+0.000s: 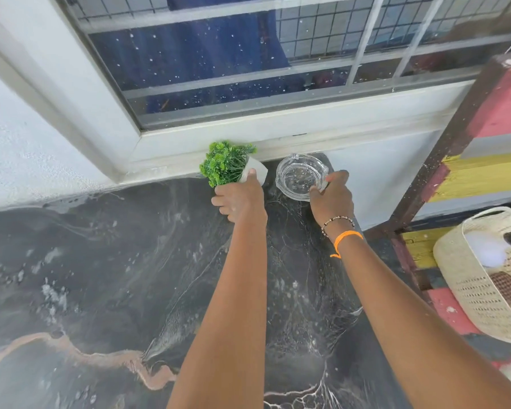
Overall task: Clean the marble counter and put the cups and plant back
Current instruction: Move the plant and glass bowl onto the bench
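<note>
Up against the window ledge, at the far end of the black marble counter [101, 276], two things are being held at once. A small plant [223, 162] with green leaves in a white pot [255, 171] is gripped by the left hand [239, 199]; the pot is tilted so the greenery leans off to the left, and most of the pot is hidden by the leaves and the hand, so whether its base touches the marble can't be made out. The fingers are curled tight round the pot's side, thumb on top.

Just beside it, to the right, a clear glass ashtray [301, 175] is pinched at its near-right rim by the right hand [332, 199], thumb and fingers closed narrow on the glass. It looks tipped toward the camera, but whether it's lifted or resting is hard to tell. A beaded bracelet [337, 221] and an orange string [345, 239] are worn on that wrist.

At the right edge, a woven basket [469, 278] is cut off by the frame, and what's inside it is too blurred to name. The window glass [219, 69] is speckled with white spots.
</note>
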A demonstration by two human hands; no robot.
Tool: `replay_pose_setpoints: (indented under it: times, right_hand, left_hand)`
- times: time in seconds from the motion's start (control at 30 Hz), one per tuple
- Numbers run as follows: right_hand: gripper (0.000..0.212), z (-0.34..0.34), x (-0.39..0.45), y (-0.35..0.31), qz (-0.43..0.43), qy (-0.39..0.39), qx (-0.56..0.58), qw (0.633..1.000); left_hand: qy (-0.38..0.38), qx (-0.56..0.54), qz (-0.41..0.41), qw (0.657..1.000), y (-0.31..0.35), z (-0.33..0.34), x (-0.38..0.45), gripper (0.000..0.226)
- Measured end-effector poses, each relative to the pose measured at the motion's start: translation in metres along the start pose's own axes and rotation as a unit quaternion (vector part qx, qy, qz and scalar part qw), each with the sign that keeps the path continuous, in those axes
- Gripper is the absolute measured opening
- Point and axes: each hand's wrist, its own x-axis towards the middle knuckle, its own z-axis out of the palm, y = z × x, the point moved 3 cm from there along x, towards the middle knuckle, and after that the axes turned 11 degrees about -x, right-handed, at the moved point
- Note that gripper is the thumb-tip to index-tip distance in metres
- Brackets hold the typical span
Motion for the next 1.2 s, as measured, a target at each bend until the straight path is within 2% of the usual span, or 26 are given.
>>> replay_pose_setpoints:
  times: [0.13, 0.27, 0.37, 0.43, 0.5, 0.63, 0.77, 0.97, 1.1, 1.2]
  right_hand:
    - [0.04, -0.001, 0.006, -0.003, 0.052, -0.022, -0.027, 0.998]
    - [0.038, 0.002, 0.012, -0.004, 0.077, -0.028, -0.012, 0.997]
    - [0.031, -0.001, 0.013, -0.002, 0.073, -0.037, -0.004, 0.997]
    - [0.025, -0.006, 0.006, 0.004, 0.069, -0.045, 0.005, 0.997]
    - [0.018, -0.011, -0.005, 0.013, 0.069, -0.052, 0.022, 0.996]
    - [0.017, -0.02, -0.032, 0.038, 0.055, -0.042, 0.041, 0.997]
    - [0.017, -0.037, -0.056, 0.069, 0.069, -0.023, 0.072, 0.995]
    - [0.01, -0.085, -0.084, 0.133, 0.067, 0.032, 0.07, 0.995]
    - [0.013, -0.126, -0.109, 0.191, 0.081, 0.049, 0.061, 0.994]
    - [0.017, -0.156, -0.126, 0.245, 0.102, 0.071, 0.046, 0.991]
  left_hand:
    - [-0.037, -0.026, 0.035, 0.998, 0.001, -0.001, 0.0, 0.069]
    - [-0.078, -0.079, 0.089, 0.99, -0.009, -0.003, -0.007, 0.053]
    - [-0.088, -0.082, 0.13, 0.984, -0.011, -0.011, -0.016, 0.059]
    - [-0.091, -0.09, 0.132, 0.983, -0.016, -0.016, -0.021, 0.059]
    - [-0.091, -0.106, 0.122, 0.983, -0.023, -0.023, -0.03, 0.049]
    - [-0.079, -0.127, 0.092, 0.985, -0.04, -0.033, -0.052, 0.03]
    - [-0.097, -0.106, 0.104, 0.984, -0.059, -0.032, -0.085, 0.019]
    - [-0.163, -0.106, 0.113, 0.974, -0.094, -0.014, -0.155, 0.029]
    - [-0.2, -0.092, 0.096, 0.971, -0.127, 0.006, -0.209, 0.033]
    - [-0.263, -0.075, 0.111, 0.955, -0.148, 0.029, -0.251, 0.042]
